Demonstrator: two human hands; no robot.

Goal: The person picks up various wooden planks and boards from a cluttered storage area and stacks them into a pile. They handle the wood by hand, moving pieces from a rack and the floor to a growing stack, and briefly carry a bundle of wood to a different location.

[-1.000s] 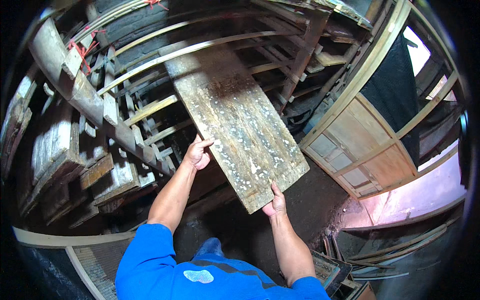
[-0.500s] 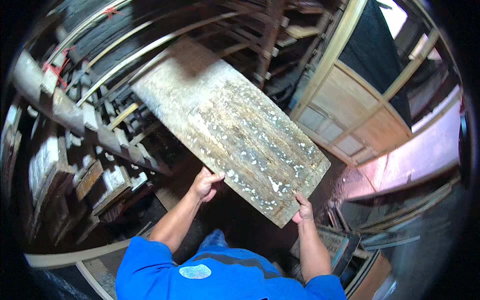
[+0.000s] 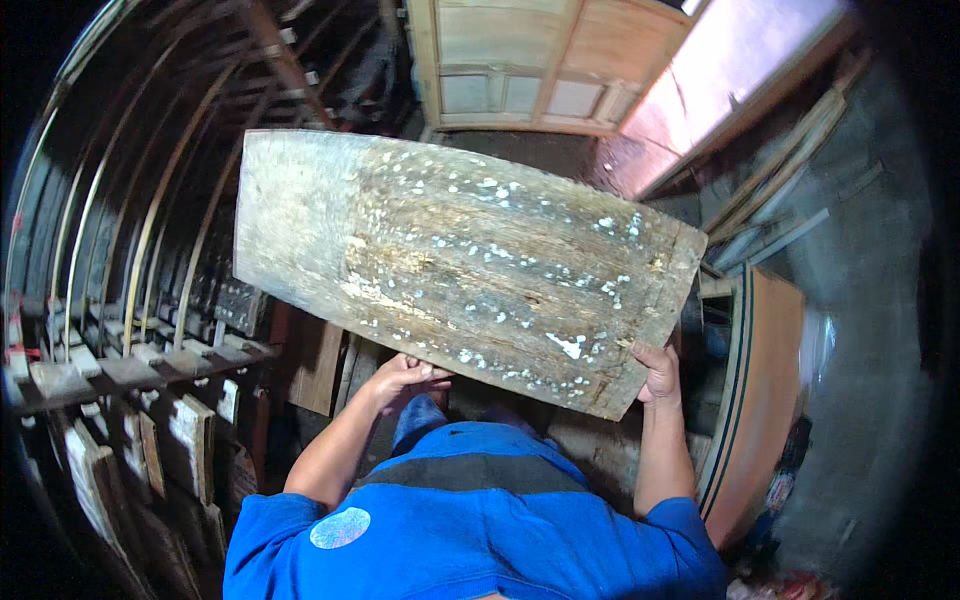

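A large worn wooden board (image 3: 480, 270), brown and grey with many white flecks, is held up in front of me, its left end paler. My left hand (image 3: 402, 380) is closed on its near long edge, left of the middle, with the fingers partly under the board. At the near right corner my right hand (image 3: 656, 372) grips the short edge, thumb on top and the other fingers hidden beneath. The board slants slightly, its right end nearer to me than its left.
On the left stands a rack of wooden slats (image 3: 140, 365) with boards below it. A framed wooden panel door (image 3: 540, 60) is at the far side, beside a bright pinkish surface (image 3: 725, 85). Long strips (image 3: 780, 150) and a brown panel (image 3: 765, 380) lie to the right.
I have turned to the right, so the rack and door have shifted left in view. The board has swung from a steep diagonal to nearly crosswise, still in both hands.
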